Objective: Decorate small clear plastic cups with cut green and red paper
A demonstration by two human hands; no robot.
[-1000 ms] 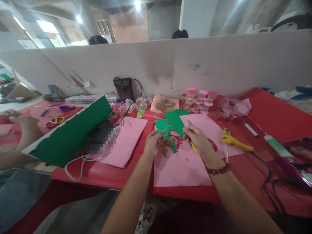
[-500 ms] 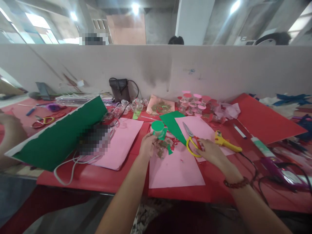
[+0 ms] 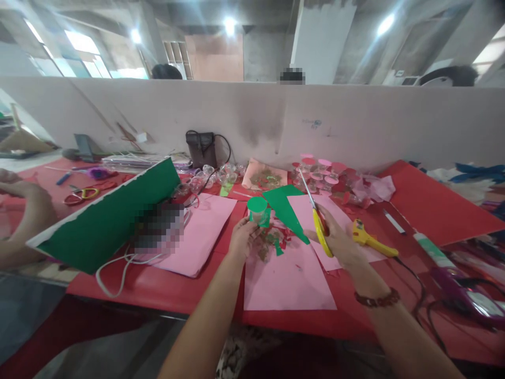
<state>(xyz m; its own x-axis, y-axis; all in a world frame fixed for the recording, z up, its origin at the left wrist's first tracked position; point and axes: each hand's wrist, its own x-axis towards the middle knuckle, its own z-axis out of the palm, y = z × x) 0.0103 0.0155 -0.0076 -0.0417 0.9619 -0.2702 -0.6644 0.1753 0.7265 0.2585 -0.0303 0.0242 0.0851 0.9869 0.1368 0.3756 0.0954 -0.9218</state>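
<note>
My left hand (image 3: 241, 241) grips a small clear plastic cup (image 3: 258, 217) that has a green paper disc on top and a piece of green paper at its lower end. Held in my right hand (image 3: 337, 239) is a pair of scissors (image 3: 322, 231) with yellow and red handles, blades pointing up and away from me. Under the cup, green and red paper scraps (image 3: 278, 246) lie on a pink sheet (image 3: 288, 287). A green paper piece (image 3: 286, 208) rests between my hands, beyond the scraps.
Discs top several clear cups (image 3: 323, 171) at the back. A yellow glue gun (image 3: 373, 239) lies right, its cord trailing forward. A green board (image 3: 114, 221) leans over pink sheets (image 3: 205, 226) at left. Another person's arm (image 3: 29, 221) is far left. A partition (image 3: 158, 113) stands behind.
The scissors have turned in my right hand, from blades pointing up-left to nearly edge-on and steeper. My left hand keeps the cup in place. The view has shifted slightly.
</note>
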